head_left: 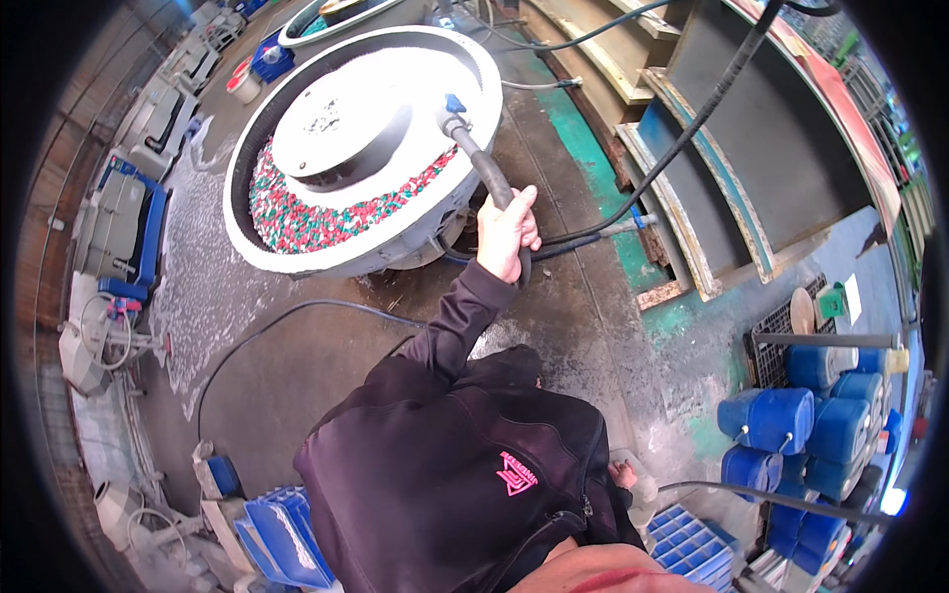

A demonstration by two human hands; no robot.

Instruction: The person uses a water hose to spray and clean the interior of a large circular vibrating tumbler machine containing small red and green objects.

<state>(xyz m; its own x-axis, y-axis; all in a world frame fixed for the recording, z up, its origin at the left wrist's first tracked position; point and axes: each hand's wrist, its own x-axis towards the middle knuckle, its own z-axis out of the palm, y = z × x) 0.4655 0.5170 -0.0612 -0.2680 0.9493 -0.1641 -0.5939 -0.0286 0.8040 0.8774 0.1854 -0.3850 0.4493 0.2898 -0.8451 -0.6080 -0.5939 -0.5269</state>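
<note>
My left hand is wrapped round a thick black hose, out in front of my body. The hose end, a grey valve fitting with a blue lever, reaches over the near right rim of a large round tub. Inside the tub are red, green and white pellets, partly covered by white foam. A raised round hub stands in its middle. Low at my right side, my right hand shows only in part; its fingers are too small and hidden to read.
Wet floor with white suds lies left of the tub. A thin hose crosses the floor. Metal troughs stand at right, with blue jerrycans stacked nearer. Blue crates sit by my right side. Machines line the left wall.
</note>
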